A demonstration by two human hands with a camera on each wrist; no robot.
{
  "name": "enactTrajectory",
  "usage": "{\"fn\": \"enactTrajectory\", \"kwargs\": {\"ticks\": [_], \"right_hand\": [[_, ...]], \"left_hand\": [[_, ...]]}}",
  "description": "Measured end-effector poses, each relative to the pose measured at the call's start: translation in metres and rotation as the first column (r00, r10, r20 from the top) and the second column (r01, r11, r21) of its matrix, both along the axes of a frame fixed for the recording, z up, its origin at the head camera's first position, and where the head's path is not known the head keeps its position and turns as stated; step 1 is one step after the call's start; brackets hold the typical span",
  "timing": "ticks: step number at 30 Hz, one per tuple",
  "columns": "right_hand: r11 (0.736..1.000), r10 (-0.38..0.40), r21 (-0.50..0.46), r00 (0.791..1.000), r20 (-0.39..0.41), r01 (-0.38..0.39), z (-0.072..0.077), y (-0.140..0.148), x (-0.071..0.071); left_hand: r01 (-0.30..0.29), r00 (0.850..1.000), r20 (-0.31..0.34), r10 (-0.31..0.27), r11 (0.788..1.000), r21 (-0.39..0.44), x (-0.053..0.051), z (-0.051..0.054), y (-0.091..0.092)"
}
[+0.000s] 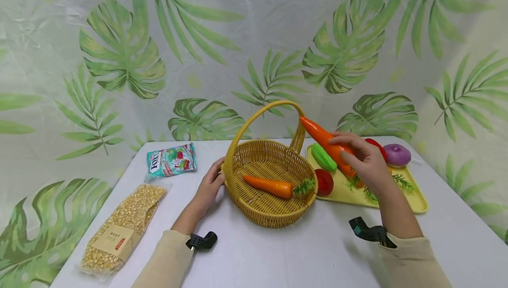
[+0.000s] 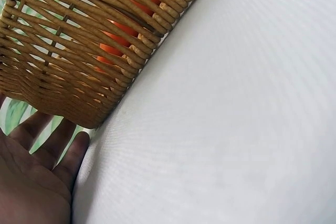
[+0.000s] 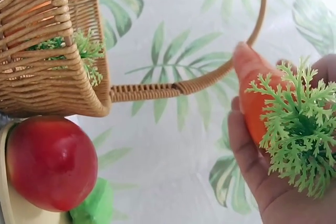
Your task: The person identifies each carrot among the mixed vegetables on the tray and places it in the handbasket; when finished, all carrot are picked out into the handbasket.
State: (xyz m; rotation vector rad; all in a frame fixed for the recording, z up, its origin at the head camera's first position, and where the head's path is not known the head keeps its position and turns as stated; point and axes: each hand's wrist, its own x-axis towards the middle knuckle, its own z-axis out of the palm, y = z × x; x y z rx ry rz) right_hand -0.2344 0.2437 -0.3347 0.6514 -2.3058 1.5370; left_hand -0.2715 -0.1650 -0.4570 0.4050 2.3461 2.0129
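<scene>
My right hand (image 1: 367, 160) grips a large orange carrot (image 1: 319, 136) with feathery green leaves (image 3: 302, 124), holding it above the yellow tray (image 1: 421, 206). The carrot's tip points up and left, close to the handle of the wicker basket (image 1: 262, 217). Another carrot (image 1: 274, 186) with a green top lies inside the basket. My left hand (image 1: 206, 188) rests against the basket's left side; in the left wrist view its fingers (image 2: 55, 140) are fairly straight, near the bottom of the woven wall.
On the tray lie a round red fruit or vegetable (image 1: 324, 182), a green vegetable (image 1: 323, 157), a purple onion-like piece (image 1: 398, 155), and a partly hidden red piece (image 1: 377, 147). At left are a candy bag (image 1: 171, 160) and a clear bag of corn kernels (image 1: 125, 226).
</scene>
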Motion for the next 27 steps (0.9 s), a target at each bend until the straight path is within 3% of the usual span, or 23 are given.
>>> {"fn": "enactTrajectory", "kwargs": {"ticks": [5,11,17,22,27], "right_hand": [[0.991,0.121,0.056,0.993,0.001,-0.121,-0.004,-0.002,-0.002],[0.974,0.175,0.138,0.984,0.044,-0.179,-0.009,-0.008,-0.005],[0.943,0.222,0.221,0.965,0.141,-0.249,-0.017,-0.022,-0.007],[0.919,0.209,0.308,0.966,0.15,-0.246,-0.025,-0.034,-0.011],[0.925,0.172,0.313,0.972,0.161,-0.215,-0.035,-0.042,-0.013]], "left_hand": [[-0.012,1.0,0.02,0.012,1.0,-0.004,0.001,0.0,0.0],[-0.012,1.0,0.023,0.012,1.0,-0.005,0.002,0.0,0.0],[-0.007,1.0,0.006,0.007,1.0,-0.002,0.001,0.0,0.0],[0.0,1.0,0.006,0.0,1.0,0.002,-0.001,0.0,-0.001],[0.003,1.0,0.011,-0.003,1.0,0.0,-0.002,-0.001,0.0]]}}
